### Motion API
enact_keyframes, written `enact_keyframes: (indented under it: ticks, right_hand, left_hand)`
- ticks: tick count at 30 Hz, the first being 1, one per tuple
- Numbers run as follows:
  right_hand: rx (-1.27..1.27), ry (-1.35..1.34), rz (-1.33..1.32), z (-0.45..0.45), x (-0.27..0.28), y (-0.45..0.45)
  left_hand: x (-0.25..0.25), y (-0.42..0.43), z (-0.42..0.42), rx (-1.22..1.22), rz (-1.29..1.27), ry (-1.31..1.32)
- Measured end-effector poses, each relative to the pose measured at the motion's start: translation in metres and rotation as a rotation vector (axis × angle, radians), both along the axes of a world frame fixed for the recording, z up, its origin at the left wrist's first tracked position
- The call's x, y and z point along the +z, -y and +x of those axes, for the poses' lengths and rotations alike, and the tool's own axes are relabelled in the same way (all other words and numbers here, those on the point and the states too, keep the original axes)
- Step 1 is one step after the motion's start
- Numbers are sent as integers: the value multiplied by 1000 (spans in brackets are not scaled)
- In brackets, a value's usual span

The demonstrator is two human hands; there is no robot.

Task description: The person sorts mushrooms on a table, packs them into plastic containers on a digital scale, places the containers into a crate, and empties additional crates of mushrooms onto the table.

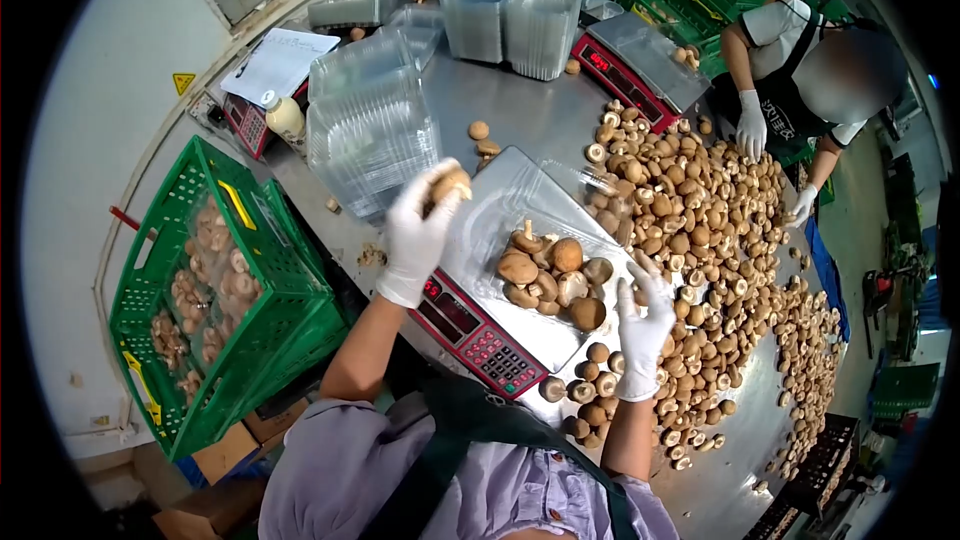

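The left hand [412,240], gloved in white, has its fingers closed on a brown mushroom [447,185], held up over the far left side of the scale [505,365]. The right hand [645,335], also gloved, is half open with nothing seen in its grasp, at the right side of the scale between the clear tray [475,265] and the pile [690,215]; whether its fingertips touch the tray cannot be told. The tray lies on the scale with several mushrooms in it. The held mushroom should be light and slightly springy, its cap easily bruised or its stem snapped, so a loose hold around the cap's edge looks best. The tray looks thin, bendy and slick, and would be better lifted by opposite rims than by one corner. The held mushroom's cap seems turned to the far side, with a pale part, perhaps stem, to the right; fingers hide its axis. In the tray the mushrooms lie mixed: one at the far left points its stem to the far side, others show rounded caps. The tray's long axis is hard to trace through the clear plastic.
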State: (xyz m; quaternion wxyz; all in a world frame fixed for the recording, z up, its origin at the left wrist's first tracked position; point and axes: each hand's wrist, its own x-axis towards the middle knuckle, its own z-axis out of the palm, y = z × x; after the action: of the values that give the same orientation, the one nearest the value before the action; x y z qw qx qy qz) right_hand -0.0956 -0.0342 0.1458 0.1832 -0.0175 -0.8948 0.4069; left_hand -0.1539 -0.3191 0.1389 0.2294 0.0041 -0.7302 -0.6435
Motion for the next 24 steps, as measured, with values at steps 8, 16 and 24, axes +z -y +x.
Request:
enact_keyframes:
  ticks: [8, 16, 24]
  right_hand:
    - [167, 147, -59, 33, 8, -13]
    - [199, 86, 270, 40, -13, 7]
    - [132, -100, 374, 1, -5, 8]
  left_hand:
    - [47, 80, -42, 475, -712, -405]
    - [51, 38, -18, -47, -739, -179]
    - [5, -25, 26, -634, -776, 69]
